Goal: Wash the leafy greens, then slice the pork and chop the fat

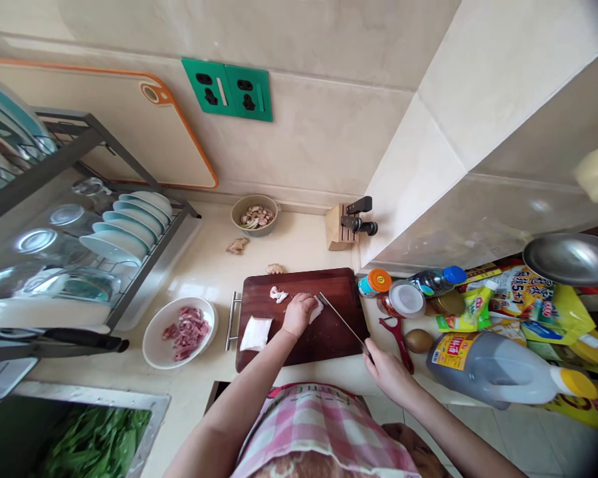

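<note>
A dark wooden cutting board (299,348) lies on the counter in front of me. My left hand (300,315), fingers curled, presses a pale piece of pork fat (316,311) down on it. In my right hand (387,372) is the handle of a knife (343,320), its blade reaching over the board with the tip close beside the fat. Another flat white slab of pork fat (256,334) rests at the board's left side. Small pinkish-white scraps (278,294) lie near the far edge.
A white bowl of cut raw meat (152,332) stands left, near the sink (162,398) with leafy greens. Behind are ginger (237,245), a garlic basket (256,230) and a knife block (335,229). A red peeler (403,345), jars and a large jug (478,368) crowd the right; a dish rack (144,279) stands left.
</note>
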The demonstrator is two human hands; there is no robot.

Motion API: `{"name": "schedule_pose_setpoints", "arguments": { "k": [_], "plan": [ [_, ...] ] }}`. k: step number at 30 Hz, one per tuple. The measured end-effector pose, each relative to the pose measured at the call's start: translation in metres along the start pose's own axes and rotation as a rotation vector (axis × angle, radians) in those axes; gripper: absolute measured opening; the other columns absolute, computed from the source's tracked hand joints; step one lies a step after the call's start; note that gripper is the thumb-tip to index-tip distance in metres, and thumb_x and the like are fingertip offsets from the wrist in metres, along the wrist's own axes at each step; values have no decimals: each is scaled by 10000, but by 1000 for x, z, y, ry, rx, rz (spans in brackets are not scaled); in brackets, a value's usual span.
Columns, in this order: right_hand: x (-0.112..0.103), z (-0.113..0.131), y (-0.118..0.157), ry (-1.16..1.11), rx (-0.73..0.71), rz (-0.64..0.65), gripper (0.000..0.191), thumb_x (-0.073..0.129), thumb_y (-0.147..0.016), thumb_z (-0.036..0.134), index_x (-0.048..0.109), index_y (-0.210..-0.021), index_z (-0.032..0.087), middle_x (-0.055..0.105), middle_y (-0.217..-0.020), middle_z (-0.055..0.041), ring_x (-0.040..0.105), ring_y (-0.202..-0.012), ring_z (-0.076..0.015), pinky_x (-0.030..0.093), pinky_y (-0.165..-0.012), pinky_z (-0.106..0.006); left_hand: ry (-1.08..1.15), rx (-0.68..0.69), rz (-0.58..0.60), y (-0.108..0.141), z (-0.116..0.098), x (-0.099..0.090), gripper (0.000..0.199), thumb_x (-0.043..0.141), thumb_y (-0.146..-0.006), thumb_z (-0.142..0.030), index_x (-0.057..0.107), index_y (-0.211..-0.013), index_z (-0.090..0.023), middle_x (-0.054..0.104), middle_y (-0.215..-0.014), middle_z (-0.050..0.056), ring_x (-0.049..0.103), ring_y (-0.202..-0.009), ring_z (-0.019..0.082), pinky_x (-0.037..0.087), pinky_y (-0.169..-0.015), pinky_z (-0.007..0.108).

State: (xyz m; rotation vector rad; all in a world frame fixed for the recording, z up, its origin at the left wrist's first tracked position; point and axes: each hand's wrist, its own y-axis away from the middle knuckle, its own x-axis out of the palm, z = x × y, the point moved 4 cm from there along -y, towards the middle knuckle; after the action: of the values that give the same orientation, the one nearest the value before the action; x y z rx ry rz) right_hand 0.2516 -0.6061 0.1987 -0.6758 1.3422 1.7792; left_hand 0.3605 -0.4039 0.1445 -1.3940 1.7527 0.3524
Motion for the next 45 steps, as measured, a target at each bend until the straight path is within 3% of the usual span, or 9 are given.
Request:
{"name": "schedule_pose_setpoints", "arguments": {
  "k": [7, 12, 16, 20, 27, 35, 40, 42, 45],
  "plan": [
    [-16, 26, -6, -4, -48, -103, 209, 280, -879, 269, 468, -938, 199, 587, -647, -11, 558, -579, -137, 200, -482, -232, -17, 43, 34, 8, -12, 4, 161, 506, -828, -224, 664, -804, -203, 608, -831, 42, 544, -780, 137, 460, -707, 257],
    [-6, 19, 10, 50, -48, -33, 225, 275, -878, 246, 475, -956, 179, 598, -649, -30, 566, -570, -145, 221, -472, -233, -16, 16, 26, 8, -13, 3, 187, 487, -839, -248, 663, -798, -200, 615, -834, 45, 540, -779, 148, 464, -709, 270],
    [-13, 45, -33, 44, 5, 19, 286, 276, -889, 260, 439, -1104, 167, 644, -746, -64, 606, -644, -163, 283, -514, -233, 44, -11, 8, 6, -9, 4, 176, 494, -834, -225, 661, -789, -192, 623, -842, 48, 546, -815, 151, 465, -751, 282],
    [-23, 74, -73, 20, -59, -59, 262, 283, -895, 268, 452, -1068, 169, 651, -833, -75, 620, -741, -167, 316, -573, -230, 65, -47, 2, 4, -6, 4, 160, 511, -825, -232, 663, -800, -190, 629, -861, 51, 550, -840, 156, 464, -779, 292],
    [3, 18, -4, 22, 37, -8, 258, 277, -882, 243, 470, -1034, 163, 639, -726, -66, 611, -672, -172, 276, -524, -234, 55, -21, -7, 6, -5, 2, 181, 491, -835, -219, 662, -784, -187, 635, -828, 53, 557, -802, 154, 468, -751, 293],
    [-11, 25, 4, 39, -10, -13, 235, 282, -881, 267, 475, -992, 194, 611, -655, -25, 585, -583, -151, 213, -477, -234, 6, -3, 29, 9, -8, -1, 181, 485, -839, -242, 662, -832, -204, 619, -852, 45, 541, -791, 152, 460, -726, 279],
    [-14, 51, -40, 48, 25, 6, 271, 280, -892, 262, 451, -1086, 183, 652, -781, -68, 613, -675, -159, 291, -537, -233, 33, -12, 25, 7, -5, 2, 184, 477, -839, -203, 661, -834, -201, 624, -876, 49, 540, -841, 158, 463, -768, 288],
    [-18, 69, -64, 21, -45, -37, 274, 275, -899, 263, 434, -1112, 195, 653, -851, -74, 616, -744, -159, 324, -590, -232, 41, -20, 40, 7, -3, 3, 156, 507, -819, -189, 660, -845, -205, 623, -901, 51, 542, -867, 162, 465, -784, 294],
    [-18, 72, -70, 8, -73, -51, 236, 295, -894, 260, 457, -1052, 191, 650, -855, -74, 614, -749, -162, 324, -598, -234, 30, -25, 57, 6, -2, 3, 139, 527, -801, -169, 659, -835, -198, 623, -900, 50, 547, -861, 164, 469, -783, 298]
  ]
}}
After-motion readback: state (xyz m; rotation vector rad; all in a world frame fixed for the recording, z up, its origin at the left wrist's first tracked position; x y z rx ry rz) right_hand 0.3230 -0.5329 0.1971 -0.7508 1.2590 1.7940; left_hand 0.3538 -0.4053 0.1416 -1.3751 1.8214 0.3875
